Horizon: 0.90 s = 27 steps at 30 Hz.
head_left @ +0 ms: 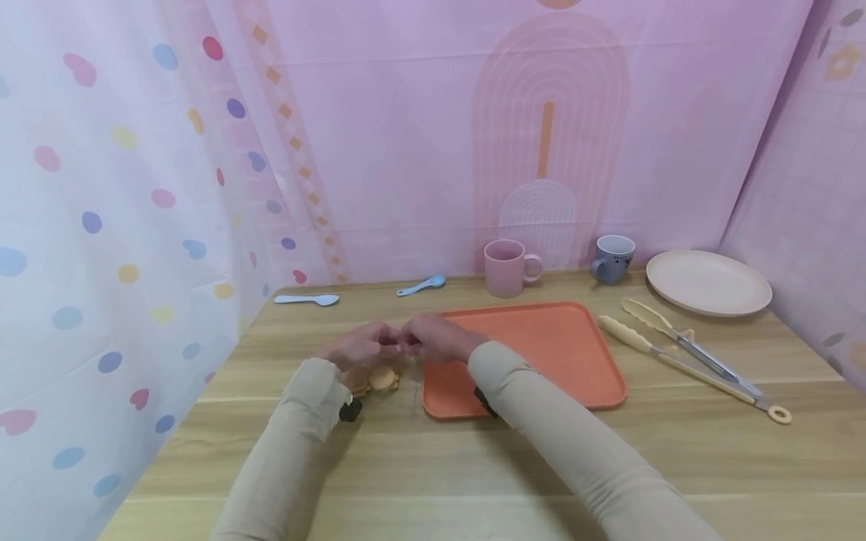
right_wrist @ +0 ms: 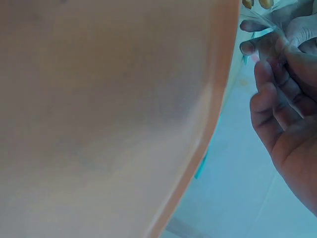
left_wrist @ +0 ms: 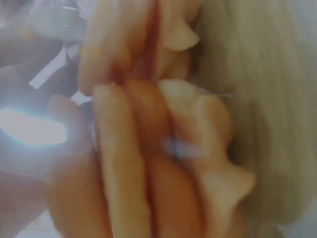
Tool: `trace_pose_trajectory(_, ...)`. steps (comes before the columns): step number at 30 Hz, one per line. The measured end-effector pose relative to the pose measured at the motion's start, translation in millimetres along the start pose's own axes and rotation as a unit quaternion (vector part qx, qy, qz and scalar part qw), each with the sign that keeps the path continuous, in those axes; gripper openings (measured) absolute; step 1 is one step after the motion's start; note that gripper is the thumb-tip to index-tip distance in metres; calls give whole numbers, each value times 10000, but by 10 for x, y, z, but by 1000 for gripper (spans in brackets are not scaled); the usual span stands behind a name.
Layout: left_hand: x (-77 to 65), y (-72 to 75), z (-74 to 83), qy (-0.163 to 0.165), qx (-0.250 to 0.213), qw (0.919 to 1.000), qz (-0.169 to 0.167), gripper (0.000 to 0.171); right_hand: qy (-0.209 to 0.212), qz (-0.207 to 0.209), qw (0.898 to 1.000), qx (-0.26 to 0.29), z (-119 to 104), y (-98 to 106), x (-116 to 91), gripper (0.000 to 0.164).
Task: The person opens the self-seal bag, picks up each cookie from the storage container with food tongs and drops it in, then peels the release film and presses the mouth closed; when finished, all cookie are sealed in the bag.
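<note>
Small tan, scalloped pieces that look like biscuits [head_left: 383, 378] lie on the table just in front of my hands. Close up in the left wrist view, the biscuit-like pieces [left_wrist: 124, 163] sit side by side behind clear, shiny plastic, blurred and with a bright glare. My left hand [head_left: 363, 344] and right hand [head_left: 436, 337] meet above them, fingertips together. Thin clear plastic film [right_wrist: 271, 24] shows between the fingers in the right wrist view, where the right hand [right_wrist: 290, 106] pinches it. The left hand's fingers are pinched at the same spot. Most of the packet is hidden.
An orange tray [head_left: 534, 353] lies under my right forearm. Behind are a white spoon [head_left: 307, 300], a blue spoon [head_left: 421, 285], a pink mug [head_left: 504, 269] and a grey mug [head_left: 614, 261]. Tongs [head_left: 697, 361] and a cream plate [head_left: 708, 282] lie at the right.
</note>
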<state>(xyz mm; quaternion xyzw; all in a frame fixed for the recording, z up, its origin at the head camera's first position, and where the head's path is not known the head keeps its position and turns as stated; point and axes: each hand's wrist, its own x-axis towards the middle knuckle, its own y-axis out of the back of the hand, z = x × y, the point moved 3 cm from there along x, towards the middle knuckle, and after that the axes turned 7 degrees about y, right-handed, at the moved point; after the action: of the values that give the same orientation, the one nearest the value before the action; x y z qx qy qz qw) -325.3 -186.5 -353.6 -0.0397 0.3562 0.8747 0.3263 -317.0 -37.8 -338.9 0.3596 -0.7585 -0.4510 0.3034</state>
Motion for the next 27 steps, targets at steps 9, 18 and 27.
trace_pose_trajectory(9, -58, -14, 49, 53, -167, 9998, -92, 18, -145, 622, 9941, 878, 32, 17, -51, 7)
trace_pose_trajectory(18, -77, 20, -7, -57, -319, 9992, -237, 29, 28, 1005, 9859, 1338, 33, 38, -81, 13)
trace_pose_trajectory(27, -75, 28, -40, -245, -627, 9963, -533, 30, 20, 963, 9888, 1142, -29, 46, -59, 12)
